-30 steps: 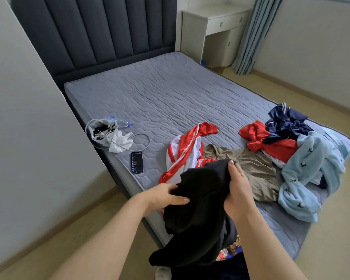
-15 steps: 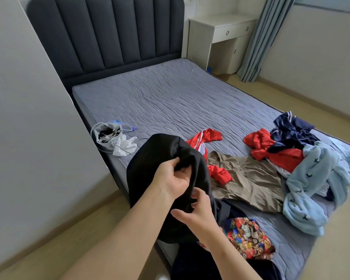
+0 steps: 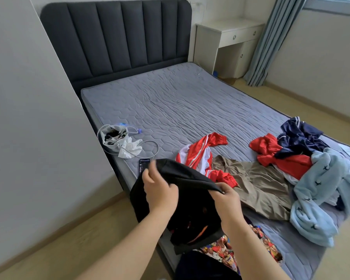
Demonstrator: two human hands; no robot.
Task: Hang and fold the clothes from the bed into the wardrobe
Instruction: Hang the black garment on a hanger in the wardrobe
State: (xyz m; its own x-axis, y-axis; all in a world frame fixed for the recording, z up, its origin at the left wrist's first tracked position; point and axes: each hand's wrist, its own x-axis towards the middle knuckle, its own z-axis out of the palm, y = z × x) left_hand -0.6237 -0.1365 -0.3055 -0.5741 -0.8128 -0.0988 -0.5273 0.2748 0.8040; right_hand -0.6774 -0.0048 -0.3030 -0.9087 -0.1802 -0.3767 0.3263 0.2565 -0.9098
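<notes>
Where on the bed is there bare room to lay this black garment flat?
The broad stretch of mattress between the headboard and the red-and-white jacket is bare, bordered on the left by the grey bag. The near right corner is crowded: khaki trousers, red top, navy top, light blue fleece.

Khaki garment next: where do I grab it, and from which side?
Probably its bare near edge, from the near side: the khaki garment lies spread flat there, while a red cuff overlaps its left end and the light blue fleece crowds its right side.
</notes>
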